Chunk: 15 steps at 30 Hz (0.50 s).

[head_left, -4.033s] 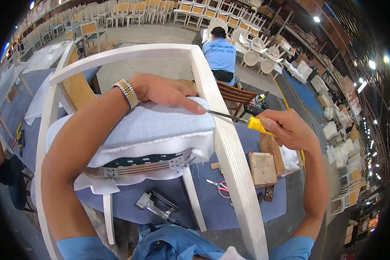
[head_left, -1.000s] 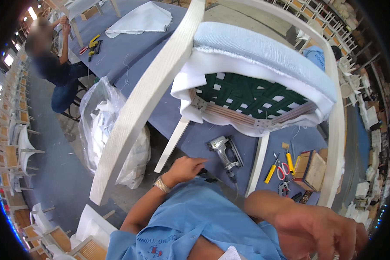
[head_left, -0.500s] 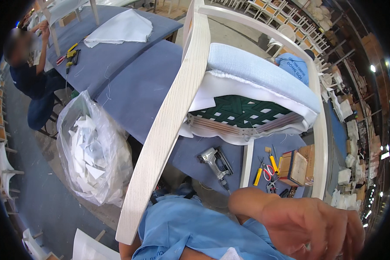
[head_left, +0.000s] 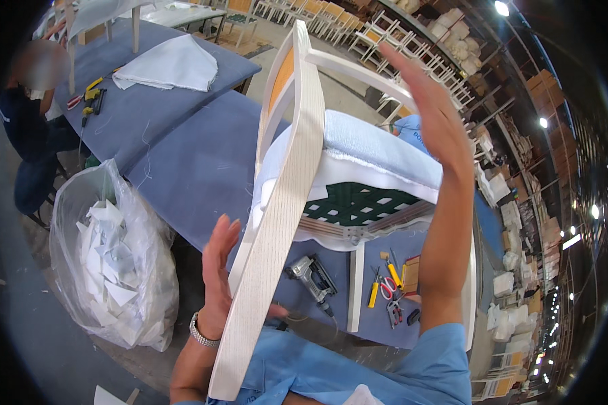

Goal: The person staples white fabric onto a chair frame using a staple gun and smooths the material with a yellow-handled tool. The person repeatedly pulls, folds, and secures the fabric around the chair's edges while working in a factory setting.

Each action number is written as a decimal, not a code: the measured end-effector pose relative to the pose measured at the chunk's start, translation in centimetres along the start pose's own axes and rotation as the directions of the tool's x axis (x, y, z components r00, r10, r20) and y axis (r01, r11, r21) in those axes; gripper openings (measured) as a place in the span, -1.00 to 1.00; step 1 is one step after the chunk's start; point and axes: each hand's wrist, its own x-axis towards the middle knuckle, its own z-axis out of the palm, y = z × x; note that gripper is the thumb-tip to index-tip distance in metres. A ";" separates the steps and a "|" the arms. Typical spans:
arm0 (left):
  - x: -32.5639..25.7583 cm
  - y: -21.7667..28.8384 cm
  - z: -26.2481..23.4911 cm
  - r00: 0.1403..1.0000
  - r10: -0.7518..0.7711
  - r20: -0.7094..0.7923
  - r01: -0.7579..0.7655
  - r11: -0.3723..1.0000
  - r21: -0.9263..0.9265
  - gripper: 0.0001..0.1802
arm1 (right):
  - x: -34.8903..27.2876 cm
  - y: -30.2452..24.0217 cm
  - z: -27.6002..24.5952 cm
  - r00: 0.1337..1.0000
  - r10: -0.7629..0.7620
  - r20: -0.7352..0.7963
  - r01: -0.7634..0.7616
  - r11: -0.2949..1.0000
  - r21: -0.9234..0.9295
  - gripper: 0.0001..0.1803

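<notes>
A pale wooden armchair (head_left: 287,182) stands tilted on the table, showing the underside of its seat. Light blue fabric covers the seat cushion (head_left: 378,148), with white cloth hanging loose along its edge and green webbing (head_left: 361,202) below. My left hand (head_left: 217,287), a metal watch at the wrist, is at the near chair leg, its fingers stretched out on one side and its thumb showing on the other. The leg hides the palm. My right hand (head_left: 431,111) is raised beside the chair's far arm rail, fingers extended, holding nothing; contact with the rail is unclear.
On the blue-grey table (head_left: 203,162) lie a pneumatic stapler (head_left: 314,280), red-handled pliers (head_left: 388,289), and yellow-handled tools (head_left: 373,290). A clear bag of white scraps (head_left: 115,263) stands left. Another person (head_left: 30,128) sits at the far left, near folded cloth (head_left: 172,64).
My right hand has risen from the lower right to the far arm rail and straightened its fingers. My left hand has come into view at the near leg. The whole view has shifted.
</notes>
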 end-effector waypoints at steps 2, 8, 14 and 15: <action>2.7 2.1 1.5 0.997 0.072 0.004 -0.071 0.995 -0.076 -0.16 | 2.7 3.3 0.0 0.980 0.199 0.026 -0.194 0.972 -0.129 -0.34; 3.5 1.4 0.3 0.984 0.153 0.090 -0.161 0.983 0.087 -0.50 | 1.9 8.5 7.1 0.712 0.395 0.581 -0.217 0.910 -0.353 -0.14; 2.8 0.8 1.7 0.986 0.159 0.042 -0.159 0.987 0.018 -0.50 | 4.2 7.4 2.3 0.854 0.481 0.200 -0.464 0.877 -0.127 -0.17; 2.8 0.7 1.6 0.987 0.158 0.036 -0.158 0.987 0.018 -0.50 | 3.0 6.8 4.7 0.863 0.437 0.251 -0.401 0.897 -0.185 -0.18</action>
